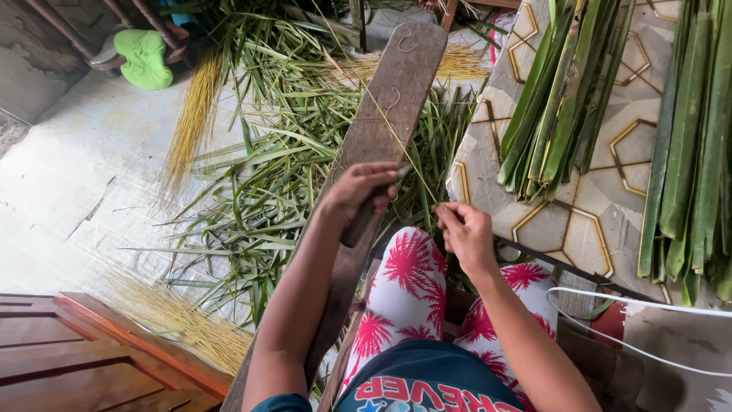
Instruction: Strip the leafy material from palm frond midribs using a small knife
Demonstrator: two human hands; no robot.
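1. The pale tiled floor (84,175) was strewn with a loose heap of long green palm leaves (267,175), with bundles of thin yellow leaf ribs (192,122) lying at its left edge.
2. To the right stood a counter covered with a cream cloth patterned in gold hexagons (595,198), carrying stacks of flat green leaf strips (553,99).
3. A long, dark, weathered wooden plank (385,114) ran from the person's lap up and away, tilted slightly to the right, between the floor heap and the counter.
4. The left hand (362,191) rested on the plank about midway along it, its grip clenched around a small knife with a dark handle (374,210), whose blade tip showed just beyond the fingers, pointing right.
5. The right hand (463,233) lay lower and to the right, just off the plank's edge above the red-and-white patterned knee (408,275), its grip pinched on the near end of a thin pale leaf rib (396,130).
6. That rib's long axis ran from the right hand's pinch up and to the left, passing right beside the knife blade and on across the plank. So the rib lay to the right of the left grip and touching or nearly touching the blade; which, I could not tell. The left hand was nearer the working point.
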